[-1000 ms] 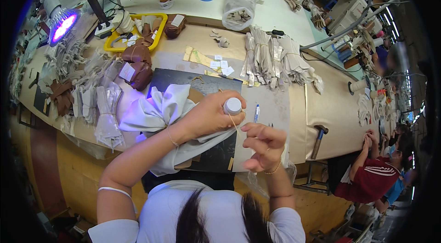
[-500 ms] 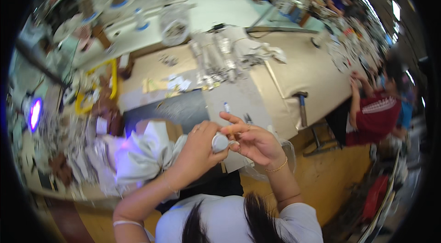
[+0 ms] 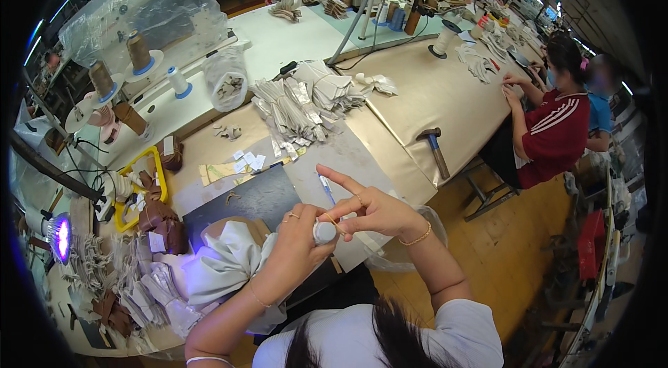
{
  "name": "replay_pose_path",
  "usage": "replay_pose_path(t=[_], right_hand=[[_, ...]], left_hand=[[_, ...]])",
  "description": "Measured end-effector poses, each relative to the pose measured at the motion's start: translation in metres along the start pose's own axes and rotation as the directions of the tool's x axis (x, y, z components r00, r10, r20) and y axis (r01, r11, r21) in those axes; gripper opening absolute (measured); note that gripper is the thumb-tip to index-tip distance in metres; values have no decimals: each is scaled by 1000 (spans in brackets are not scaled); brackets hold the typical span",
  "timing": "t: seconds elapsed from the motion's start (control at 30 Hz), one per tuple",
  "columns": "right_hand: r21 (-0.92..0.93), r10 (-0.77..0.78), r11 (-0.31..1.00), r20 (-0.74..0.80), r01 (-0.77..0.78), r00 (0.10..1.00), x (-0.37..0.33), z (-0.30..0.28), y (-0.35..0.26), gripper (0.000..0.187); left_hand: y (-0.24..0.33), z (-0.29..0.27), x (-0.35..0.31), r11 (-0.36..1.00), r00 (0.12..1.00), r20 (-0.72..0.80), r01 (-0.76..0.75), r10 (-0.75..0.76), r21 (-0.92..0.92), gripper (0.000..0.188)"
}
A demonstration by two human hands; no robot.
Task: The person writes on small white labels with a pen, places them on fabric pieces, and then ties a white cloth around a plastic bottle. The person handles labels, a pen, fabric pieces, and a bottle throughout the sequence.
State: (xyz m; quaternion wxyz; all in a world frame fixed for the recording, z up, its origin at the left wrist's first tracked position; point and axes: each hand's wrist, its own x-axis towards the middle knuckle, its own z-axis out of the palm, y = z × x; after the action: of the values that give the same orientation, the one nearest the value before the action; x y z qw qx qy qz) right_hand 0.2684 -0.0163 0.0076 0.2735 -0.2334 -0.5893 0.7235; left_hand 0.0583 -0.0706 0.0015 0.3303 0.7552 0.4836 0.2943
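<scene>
My left hand is closed around a pale grey piece whose rounded end sticks out between its thumb and fingers. Its kind is hard to tell. Beside that end, my right hand pinches a thin yellowish band, which stretches across to the left hand's fingers. The right forefinger points out straight. Below and left of my left wrist lies a gathered heap of light grey, leather-like material, partly over a brown piece. Under the hands is a dark cutting board, and a blue-and-white pen lies just beyond.
A hammer lies on the right of the table. Bundles of grey strips sit farther back. To the left are a yellow basket and a lit purple lamp. A co-worker in a red shirt sits at the right.
The view has shifted and sharpened. My right hand has turned, its forefinger now reaching out, and the yellowish band shows stretched between the hands. My left hand keeps its hold.
</scene>
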Motion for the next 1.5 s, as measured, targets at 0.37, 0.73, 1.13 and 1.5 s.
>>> replay_pose_path(t=[0.37,0.73,1.13,1.5], right_hand=[[-211,-131,971,-91,110,987,1,5,2,32],[-774,-300,632,-214,26,930,-9,34,-28,28],[-582,-376,786,-182,209,908,32,40,30,35],[-308,-212,943,-273,124,938,44,59,40,23]], left_hand=[[1,-1,4,999,1000,2,29,-28,-40,45],[1,32,16,993,991,-137,14,2,115,46],[-14,-30,-7,977,976,-56,209,-211,-29,65],[3,-62,-14,938,952,-218,-136,212,318,51]])
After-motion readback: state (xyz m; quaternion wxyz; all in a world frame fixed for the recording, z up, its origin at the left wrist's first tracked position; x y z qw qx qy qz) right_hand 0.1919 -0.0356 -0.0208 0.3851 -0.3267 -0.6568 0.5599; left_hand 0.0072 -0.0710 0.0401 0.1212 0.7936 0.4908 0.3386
